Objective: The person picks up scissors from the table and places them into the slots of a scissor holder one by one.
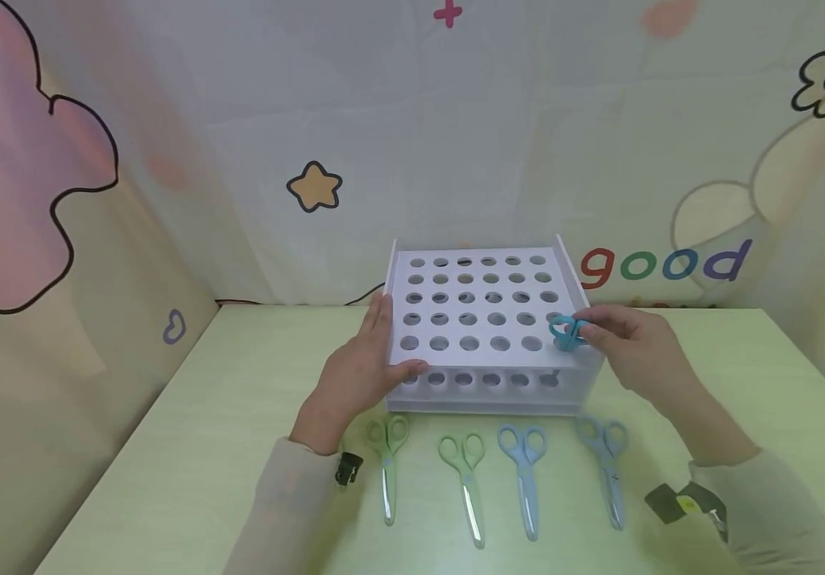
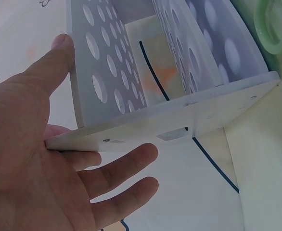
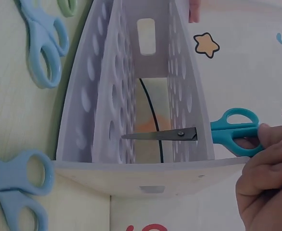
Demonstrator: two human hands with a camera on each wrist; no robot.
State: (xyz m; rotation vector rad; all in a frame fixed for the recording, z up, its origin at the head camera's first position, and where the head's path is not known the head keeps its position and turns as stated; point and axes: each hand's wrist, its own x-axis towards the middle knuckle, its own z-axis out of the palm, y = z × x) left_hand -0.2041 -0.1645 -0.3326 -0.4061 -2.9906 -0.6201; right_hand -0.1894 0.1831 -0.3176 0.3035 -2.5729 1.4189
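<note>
A white rack (image 1: 484, 403) with rows of round holes stands on the table. At its front right corner my right hand (image 1: 642, 347) pinches the handle of teal scissors (image 1: 565, 339). In the right wrist view the scissors' blades (image 3: 167, 135) are closed and pass through a hole in the top panel, with the tip at a hole of the shelf below. My left hand (image 1: 358, 363) rests against the rack's left side, thumb over the top panel's front edge. The left wrist view shows that hand's fingers (image 2: 121, 168) extended along the outside of the side panel (image 2: 146, 127).
In front of the rack lie two pairs of green scissors (image 1: 386, 459) and two pairs of blue scissors (image 1: 525, 471), handles toward the rack. A printed curtain (image 1: 254, 144) hangs right behind the table (image 1: 225, 415). A dark cord (image 1: 365, 295) shows behind the rack.
</note>
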